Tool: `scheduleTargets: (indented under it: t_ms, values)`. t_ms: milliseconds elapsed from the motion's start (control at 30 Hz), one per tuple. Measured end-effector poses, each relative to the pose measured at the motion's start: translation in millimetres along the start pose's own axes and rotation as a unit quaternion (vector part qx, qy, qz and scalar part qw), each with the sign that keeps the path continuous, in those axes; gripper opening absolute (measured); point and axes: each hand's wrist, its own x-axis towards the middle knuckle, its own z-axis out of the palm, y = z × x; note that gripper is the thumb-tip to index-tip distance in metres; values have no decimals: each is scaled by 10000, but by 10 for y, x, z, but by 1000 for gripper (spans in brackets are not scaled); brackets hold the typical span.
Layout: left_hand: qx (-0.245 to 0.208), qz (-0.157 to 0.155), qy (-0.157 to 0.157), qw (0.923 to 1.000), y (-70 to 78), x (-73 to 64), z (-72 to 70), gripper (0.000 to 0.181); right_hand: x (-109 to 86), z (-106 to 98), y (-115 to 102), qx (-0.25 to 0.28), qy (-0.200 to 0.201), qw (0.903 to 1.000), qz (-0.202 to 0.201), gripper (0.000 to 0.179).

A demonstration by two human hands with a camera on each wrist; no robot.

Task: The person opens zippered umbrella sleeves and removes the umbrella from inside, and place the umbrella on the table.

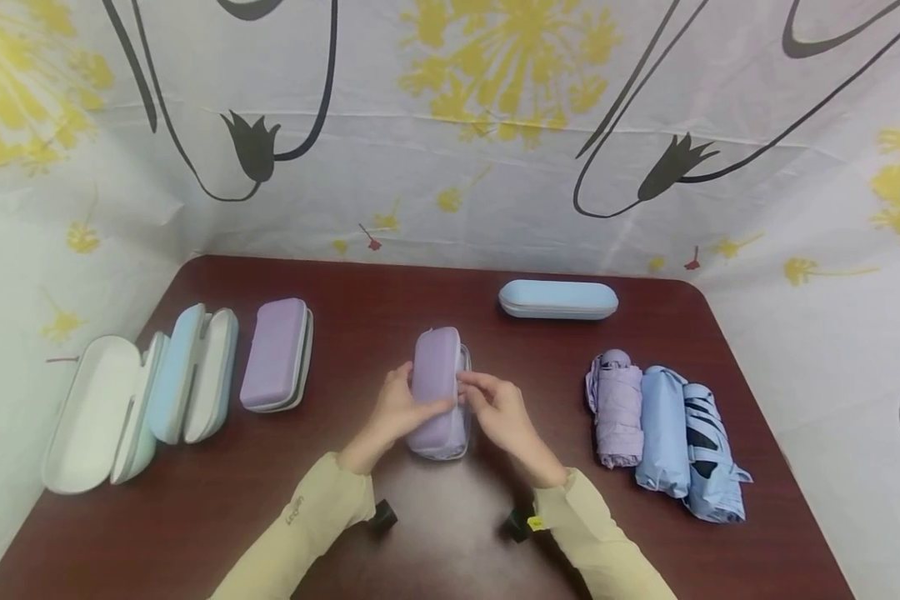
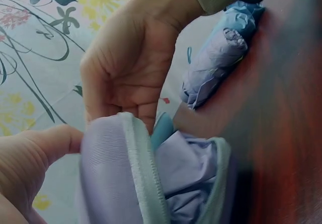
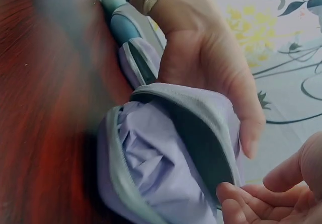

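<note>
A purple zip case point(image 1: 433, 392) lies partly open in the middle of the table, its grey zipper edges apart along one side. Folded purple umbrella fabric point(image 3: 156, 158) fills its inside. My left hand point(image 1: 393, 408) holds the case, thumb across the lid and fingers at its far side. At the lid's open edge, the fingertips of my right hand point(image 1: 504, 412) grip the rim; in the right wrist view that hand point(image 3: 282, 194) has curled fingers right at the edge.
On the left are an open mint case point(image 1: 93, 417), an open blue case point(image 1: 213, 375) and another purple case point(image 1: 276, 354). A blue case point(image 1: 558, 300) lies at the back. To the right lie folded umbrellas: purple point(image 1: 618, 408), light blue point(image 1: 663, 433) and blue with black point(image 1: 712, 458).
</note>
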Motion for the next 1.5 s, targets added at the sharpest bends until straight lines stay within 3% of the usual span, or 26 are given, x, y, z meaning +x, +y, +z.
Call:
scheduleTargets:
  t_ms: [133,267,400,533,633,767,867,1167,1367,1500]
  values:
    - [-171,-138,-97,9997,-5,38,-65,92,30,29,-86,-67,-137,9995,-284,24]
    - [-866,-408,-333,9949,-65,77,-135,80,68,66,-100,-63,-124,9990,-430,22]
    - [-1490,-650,-536,9852,-127,97,-218,71,117,102,-33,-499,209,9965,-633,20]
    - [-2213,-768,-880,9682,-223,109,-294,67,150,130,40,-1223,207,9919,-274,30]
    - [-2807,-786,-1229,9486,-312,123,-340,63,165,146,51,-1596,-8,9871,83,40]
    - [-3287,-670,-1531,9295,-415,140,-392,58,216,179,12,-2028,-101,9790,195,39]
    - [-3461,-601,-1650,9216,-472,156,-408,57,273,217,-36,-2352,-134,9716,212,36]
    - [-3404,-710,-1756,9210,-527,161,-402,62,417,309,-99,-3168,-451,9455,595,38]
    - [-3512,-848,-1757,9157,-502,143,-418,58,512,338,-86,-3102,-563,9437,1003,54]
    - [-3485,-930,-1848,9142,-479,137,-453,56,566,365,-82,-3194,-637,9378,1205,51]
